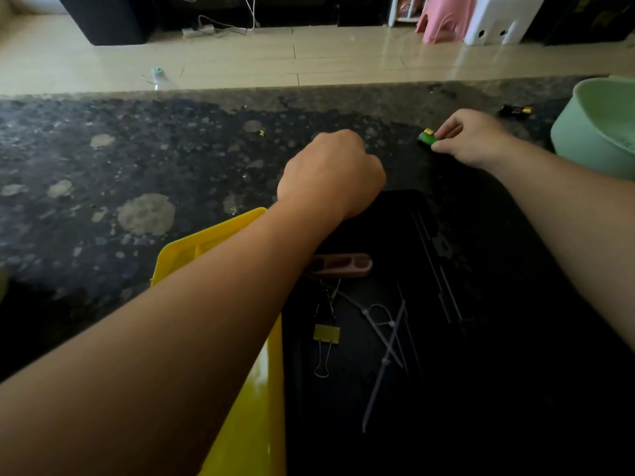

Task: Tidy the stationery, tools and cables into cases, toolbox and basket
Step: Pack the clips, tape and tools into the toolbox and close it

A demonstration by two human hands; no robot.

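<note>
My right hand (470, 139) pinches a small green object with a gold end (427, 138) on the dark stone counter, right of centre. My left hand (330, 173) is curled into a fist over the far edge of the open black case (481, 372); whether it holds anything is hidden. Inside the case lie a yellow binder clip (326, 333), pale cable ties (388, 345) and a pinkish oblong item (343, 266). A yellow toolbox (254, 389) stands left of the case, under my left forearm.
A mint green basket (598, 132) stands at the counter's right edge. A small black and gold item (515, 110) lies beside it. The speckled counter (137, 166) stretches away to the left. Beyond it are floor tiles, a bottle and stools.
</note>
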